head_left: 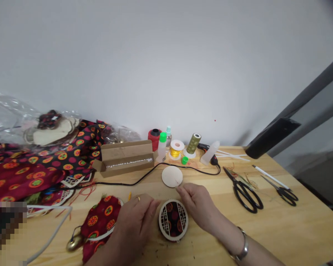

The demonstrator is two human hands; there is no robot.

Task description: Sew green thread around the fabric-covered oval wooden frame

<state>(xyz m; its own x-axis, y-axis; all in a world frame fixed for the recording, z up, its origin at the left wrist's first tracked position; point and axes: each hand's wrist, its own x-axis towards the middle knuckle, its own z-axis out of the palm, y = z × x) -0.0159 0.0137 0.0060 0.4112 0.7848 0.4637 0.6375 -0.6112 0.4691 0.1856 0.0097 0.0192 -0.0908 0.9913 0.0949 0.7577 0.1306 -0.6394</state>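
Observation:
A round ornament [173,220] with a pale lattice rim over dark patterned cloth lies on the table between my hands. My left hand [137,218] is closed just left of it, a ring on one finger; what its fingertips hold, if anything, is hidden. Pinched together, the fingers of my right hand [197,203] are by the lower edge of a plain white disc [172,176]; anything in the pinch is too small to make out. Partly behind my left hand lies a red patterned cloth piece [101,216] with a brass bell [75,242] beside it.
Black scissors [245,194], smaller scissors [284,194] and a white pen [270,177] lie right. Along the wall stand thread spools [194,143], a green-capped bottle [162,147] and an open cardboard box [124,157]. A black cable [138,181] crosses the table. Patterned fabric [72,151] heaps left.

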